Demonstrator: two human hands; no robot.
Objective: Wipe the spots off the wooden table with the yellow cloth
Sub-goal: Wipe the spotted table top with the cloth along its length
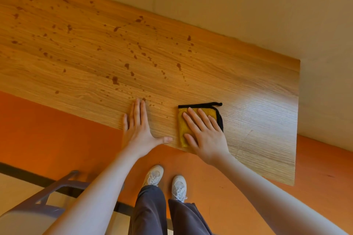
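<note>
Your right hand (205, 133) lies flat with straight, spread fingers pressing the folded yellow cloth (184, 129) onto the table (257, 120) near its front edge, while your left hand (138, 128) rests open and empty, palm down, just beside it with the thumb stretched toward the cloth. The cloth's long side runs from the front edge toward the far edge, its black trim (214, 108) along the far and right sides. Brown spots (115, 80) scatter across the wood beyond and left of your hands; I see no writing anywhere.
</note>
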